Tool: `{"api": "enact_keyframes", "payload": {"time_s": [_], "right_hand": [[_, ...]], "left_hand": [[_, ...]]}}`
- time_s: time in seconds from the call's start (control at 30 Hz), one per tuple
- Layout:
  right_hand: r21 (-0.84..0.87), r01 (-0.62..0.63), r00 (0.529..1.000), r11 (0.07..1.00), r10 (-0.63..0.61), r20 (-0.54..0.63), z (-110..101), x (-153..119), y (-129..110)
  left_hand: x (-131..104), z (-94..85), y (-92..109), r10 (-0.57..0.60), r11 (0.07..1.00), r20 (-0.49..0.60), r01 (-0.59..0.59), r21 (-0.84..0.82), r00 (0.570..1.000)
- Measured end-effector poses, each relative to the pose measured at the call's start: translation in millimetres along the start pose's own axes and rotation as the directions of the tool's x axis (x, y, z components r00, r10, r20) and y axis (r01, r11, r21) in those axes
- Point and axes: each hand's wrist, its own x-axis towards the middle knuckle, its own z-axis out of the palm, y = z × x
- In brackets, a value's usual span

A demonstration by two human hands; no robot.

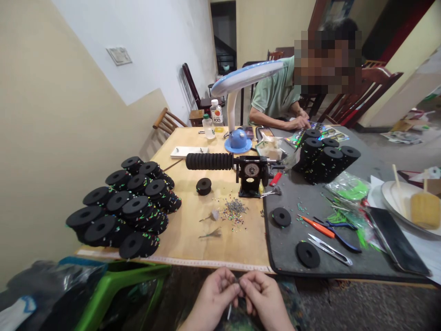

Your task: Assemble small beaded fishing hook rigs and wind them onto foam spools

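Just off the table's front edge, my left hand and my right hand meet fingertip to fingertip. Both are closed in a pinch around something small and dark, too hidden to name. A thin white stick-like piece pokes down below my left fingers. Straight ahead on the wood lie small grey and coloured beads and two little bundles of fine strands. Behind them stands a black winding device carrying a row of black foam discs on its shaft.
Stacked black foam spools fill the left side; more stand at right. The grey mat bears scissors, an orange-handled tool, pliers and a phone. A blue lamp stands behind; a person sits opposite.
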Motion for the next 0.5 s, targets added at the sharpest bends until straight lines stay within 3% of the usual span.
{"api": "enact_keyframes", "payload": {"time_s": [0.2,0.5], "right_hand": [[-0.033,0.054,0.997,0.998,-0.056,-0.058,2,1,7],[0.012,0.067,0.996,0.998,-0.066,-0.067,3,2,16]], "left_hand": [[-2,3.1,2,0.000,1.000,-0.010,0.000,0.022,1.000],[4,-3.3,-14,-0.016,0.996,0.027,0.018,-0.083,1.000]]}}
